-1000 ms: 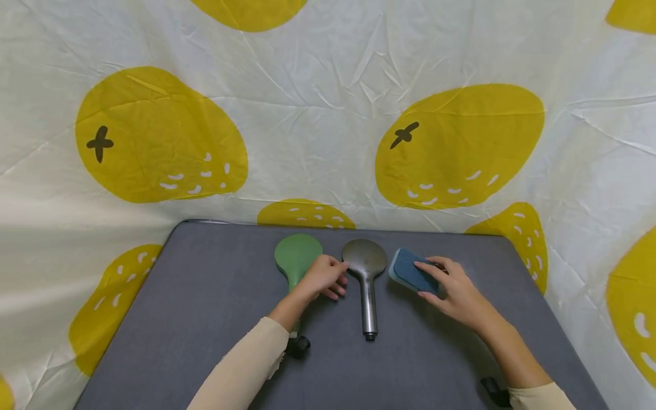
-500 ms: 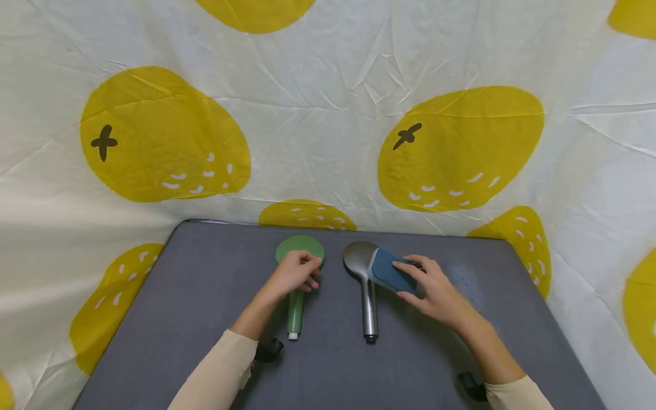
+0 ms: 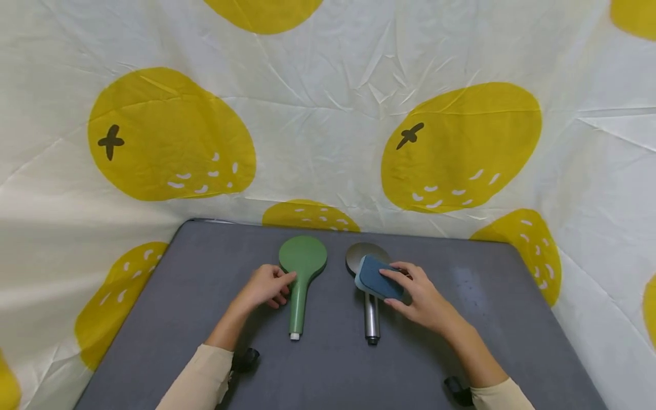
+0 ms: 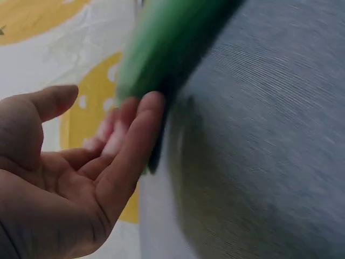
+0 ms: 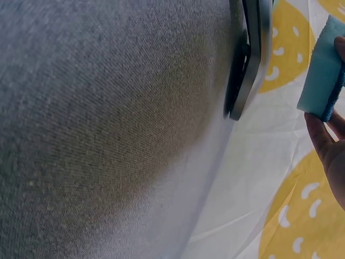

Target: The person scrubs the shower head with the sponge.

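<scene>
A green shower head (image 3: 302, 257) lies on the grey table, its handle towards the person. My left hand (image 3: 265, 286) is just left of its neck, thumb and fingers apart with nothing between them. The left wrist view shows the fingertips (image 4: 151, 102) overlapping the green handle (image 4: 172, 43). Right of it lies a dark metallic shower head (image 3: 359, 253), its face partly hidden. Above it my right hand (image 3: 422, 299) pinches a blue sponge (image 3: 376, 279) by its edges. In the right wrist view the sponge (image 5: 322, 75) is raised clear of the shower head (image 5: 250, 70).
The grey table (image 3: 328, 376) ends at the back against a white cloth (image 3: 318, 142) printed with yellow fruit. A damp-looking pale patch (image 3: 470, 287) marks the table on the right. A black wrist camera (image 3: 246, 360) is strapped by each sleeve.
My left hand has moved left, from between the shower heads across the green one to its left side. The right hand has carried the sponge left, over the metallic shower head.
</scene>
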A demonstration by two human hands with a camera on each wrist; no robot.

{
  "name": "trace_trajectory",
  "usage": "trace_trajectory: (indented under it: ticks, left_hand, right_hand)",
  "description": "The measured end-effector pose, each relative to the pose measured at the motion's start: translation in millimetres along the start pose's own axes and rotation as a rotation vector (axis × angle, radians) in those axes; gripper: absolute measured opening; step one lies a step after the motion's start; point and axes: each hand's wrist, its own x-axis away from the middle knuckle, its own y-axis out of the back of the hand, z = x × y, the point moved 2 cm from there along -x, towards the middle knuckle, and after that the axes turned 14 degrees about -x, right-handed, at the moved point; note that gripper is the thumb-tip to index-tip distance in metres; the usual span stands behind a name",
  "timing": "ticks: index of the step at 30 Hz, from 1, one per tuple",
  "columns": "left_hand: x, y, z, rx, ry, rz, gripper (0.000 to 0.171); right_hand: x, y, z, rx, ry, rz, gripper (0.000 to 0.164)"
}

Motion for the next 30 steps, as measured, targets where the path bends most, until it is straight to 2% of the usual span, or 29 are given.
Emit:
trace_trajectory:
  ticks: [3,6,9,17,24,30]
  left_hand:
    - [-0.2,-5.9,10.1,0.049,0.051,0.074,0.042]
    - [-1.2,-13.4,17.2,0.122,0.057,0.113,0.046]
    - [-2.2,-19.6,20.5,0.171,0.061,0.096,0.047]
    - [-0.1,-26.0,16.7,0.178,0.075,0.033,0.033]
    - [0.0,-28.4,17.1,0.265,0.091,0.060,0.029]
    - [1.3,-27.6,15.7,0.309,0.033,0.114,0.042]
  right_hand:
    - [0,-3,1,-0.002,-0.007,0.007,0.068]
    - [2,-4,2,-0.010,-0.030,0.017,0.067]
    - [2,-6,1,-0.020,-0.051,0.028,0.065]
    - [3,-9,-1,-0.029,-0.060,0.035,0.065]
    - [4,-10,-4,-0.025,-0.078,0.040,0.065]
    - [2,-9,-5,-0.026,-0.086,0.029,0.065]
